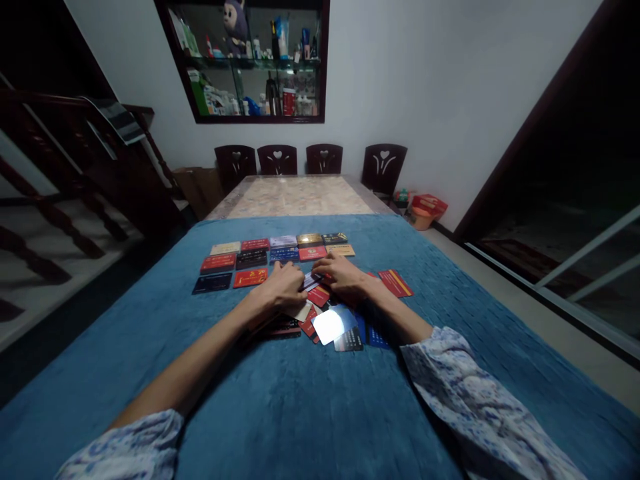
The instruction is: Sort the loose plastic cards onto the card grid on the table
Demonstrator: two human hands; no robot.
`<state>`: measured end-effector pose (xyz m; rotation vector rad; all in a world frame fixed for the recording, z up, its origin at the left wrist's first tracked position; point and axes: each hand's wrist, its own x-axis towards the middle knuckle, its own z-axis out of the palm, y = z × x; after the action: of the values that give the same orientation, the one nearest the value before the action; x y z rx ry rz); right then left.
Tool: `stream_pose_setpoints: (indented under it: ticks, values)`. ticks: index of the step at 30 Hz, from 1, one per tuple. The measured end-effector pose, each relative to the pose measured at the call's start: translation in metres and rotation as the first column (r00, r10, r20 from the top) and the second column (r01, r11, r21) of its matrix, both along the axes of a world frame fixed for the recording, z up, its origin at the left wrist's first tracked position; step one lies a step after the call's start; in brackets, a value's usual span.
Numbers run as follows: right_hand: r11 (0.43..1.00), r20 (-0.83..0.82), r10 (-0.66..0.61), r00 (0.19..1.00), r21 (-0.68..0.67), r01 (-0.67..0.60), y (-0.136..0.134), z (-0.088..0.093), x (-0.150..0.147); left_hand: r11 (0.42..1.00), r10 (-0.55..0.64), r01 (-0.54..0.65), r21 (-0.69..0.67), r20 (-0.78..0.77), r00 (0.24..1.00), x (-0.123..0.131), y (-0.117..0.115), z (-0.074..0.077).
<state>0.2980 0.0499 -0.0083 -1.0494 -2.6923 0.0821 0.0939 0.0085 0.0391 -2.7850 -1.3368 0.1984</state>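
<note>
One long table [295, 193] fills my feed, its near end under a blue cloth [300, 413], and here are rows of cards [284, 255] laid out beyond a loose heap [345, 323]. Over the heap's far side I've got the left hand [281, 288] and the right hand [341, 273], both backs up, fingers bent and only partly spread; whether either grips anything, I can't tell from up here. And here's the spot that matters: a pale card [312, 282], partly hidden, right of the left fingers, just nearer me than the right ones, its long axis seeming to slant away towards the right. Neither hand is clearly closer! Just this side of it, a red card [319, 295] shows.
</note>
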Motion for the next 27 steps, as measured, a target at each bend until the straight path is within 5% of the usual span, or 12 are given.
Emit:
stream_pose_setpoints:
  ticks: [15,27]
  values:
    - [0.996,-0.109,0.032,0.994,0.081,-0.023,-0.002,0.000,-0.005,0.998,-0.020,0.020,-0.056,0.014,1.000,-0.012,-0.002,0.018]
    - [0.968,-0.210,-0.076,0.975,0.217,0.122,-0.005,-0.005,-0.016,0.999,-0.005,-0.001,0.038,0.145,0.989,-0.028,0.012,0.004]
